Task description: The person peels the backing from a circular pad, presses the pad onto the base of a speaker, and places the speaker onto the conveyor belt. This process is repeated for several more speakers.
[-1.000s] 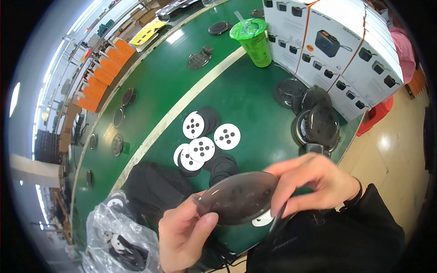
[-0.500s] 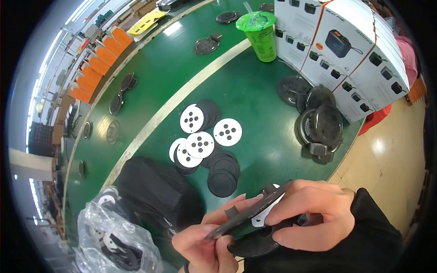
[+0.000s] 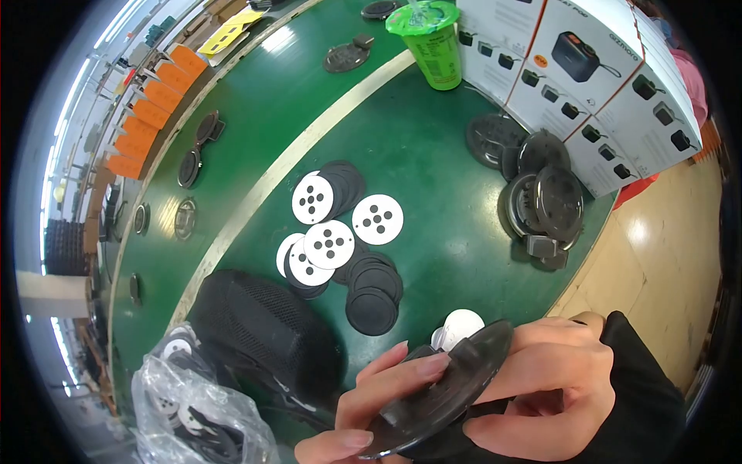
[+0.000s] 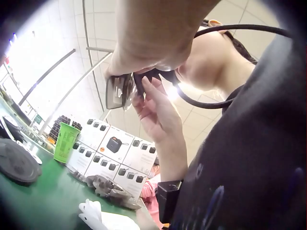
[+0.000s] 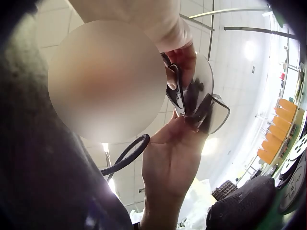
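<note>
In the head view, a dark, see-through round plastic cover [image 3: 456, 387] with a raised block on its face is tilted between both hands at the table's near edge. My left hand [image 3: 379, 406] pinches its lower left side, with fingers over the block. On the opposite side my right hand [image 3: 545, 387] curls at the edge, and the right wrist view shows its fingers pinching a dark round part [image 5: 177, 93] beside the clear cover [image 5: 206, 79]. White paper discs [image 3: 464, 323] lie just behind the hands.
White discs with several holes [image 3: 328, 243] and black discs [image 3: 373, 309] lie mid-table. Dark round covers [image 3: 558, 203] are piled at right by white boxes [image 3: 587, 77] and a green cup [image 3: 433, 54]. A black mesh case [image 3: 259, 332] and clear bag [image 3: 193, 410] are at left.
The cover has turned in the hands from nearly flat to steeply tilted, its block now facing up. Both hands have moved lower and right. The white discs now show behind them.
</note>
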Tool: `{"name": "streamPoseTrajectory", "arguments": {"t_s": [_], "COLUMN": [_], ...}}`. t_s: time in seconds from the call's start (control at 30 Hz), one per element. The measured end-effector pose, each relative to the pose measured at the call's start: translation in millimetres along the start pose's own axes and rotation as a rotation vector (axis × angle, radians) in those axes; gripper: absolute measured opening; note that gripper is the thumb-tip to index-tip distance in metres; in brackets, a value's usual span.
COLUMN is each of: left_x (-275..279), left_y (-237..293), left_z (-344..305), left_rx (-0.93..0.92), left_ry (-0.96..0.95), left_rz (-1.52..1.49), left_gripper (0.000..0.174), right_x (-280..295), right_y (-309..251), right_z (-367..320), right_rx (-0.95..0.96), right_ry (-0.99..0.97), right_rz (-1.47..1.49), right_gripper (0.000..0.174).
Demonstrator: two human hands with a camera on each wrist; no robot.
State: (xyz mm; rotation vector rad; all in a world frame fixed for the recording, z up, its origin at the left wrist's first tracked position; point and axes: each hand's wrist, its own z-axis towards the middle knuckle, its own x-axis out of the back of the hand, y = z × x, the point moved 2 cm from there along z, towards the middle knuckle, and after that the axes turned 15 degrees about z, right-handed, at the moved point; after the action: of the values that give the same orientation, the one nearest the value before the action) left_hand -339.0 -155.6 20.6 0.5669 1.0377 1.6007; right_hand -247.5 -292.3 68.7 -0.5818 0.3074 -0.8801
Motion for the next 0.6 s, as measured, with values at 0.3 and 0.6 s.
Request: {"name": "streamPoseTrajectory", "arguments": {"t_s": [0.3, 0.6], "left_x": [-2.4, 0.6], "left_y": [2.5, 0.5], "left_z": [2.6, 3.6], "left_rx": [-0.051, -0.122], "left_ry": [-0.076, -0.073], "left_rz": [0.161, 0.210], "left_gripper": [0.021, 0.035], "right_x": [-9.0, -0.5], "right_y": [-2.9, -4.2], "right_z": [-6.2, -1.8], "right_rx": [-0.018, -0.202], "right_ry": [0.128, -0.022], "right_rz": [0.021, -0.084], "right_gripper": [0.026, 0.018]}}
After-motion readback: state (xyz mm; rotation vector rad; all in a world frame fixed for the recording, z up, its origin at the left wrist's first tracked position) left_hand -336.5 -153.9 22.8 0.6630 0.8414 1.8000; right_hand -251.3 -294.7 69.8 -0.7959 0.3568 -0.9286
